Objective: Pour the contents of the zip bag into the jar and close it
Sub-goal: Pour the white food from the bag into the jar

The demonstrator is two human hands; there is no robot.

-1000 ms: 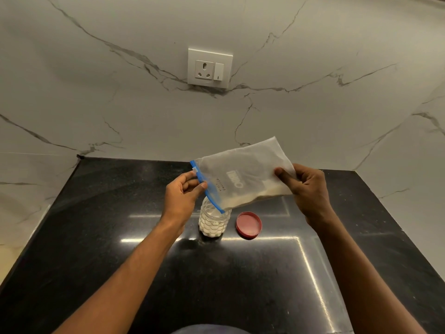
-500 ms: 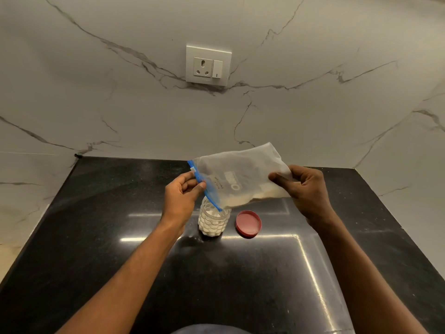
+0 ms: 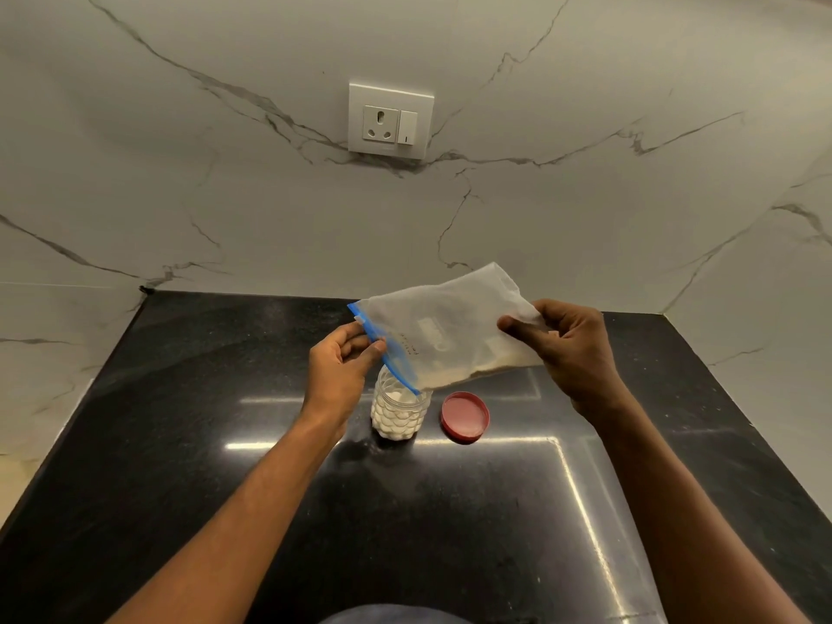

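Slanting across the middle of the frame, the frosted zip bag (image 3: 443, 335) is held in the air above the black countertop (image 3: 180, 443), with its mouth end lower than its closed end. Its blue zip strip (image 3: 388, 355) runs down and to the right, and the strip's bottom corner sits at the open mouth of the jar (image 3: 398, 414). Whether it touches the rim cannot be told. Pale, grainy contents lie along the bag's lower edge, and faint print shows on its side.

The left hand (image 3: 340, 373) pinches the zip strip between thumb and curled fingers. The right hand (image 3: 572, 349) pinches the crumpled closed end, held higher at the right.

The jar is clear with a dimpled wall, stands upright and is largely filled with white material. A red lid (image 3: 465, 417) lies flat on the countertop just to the jar's right.
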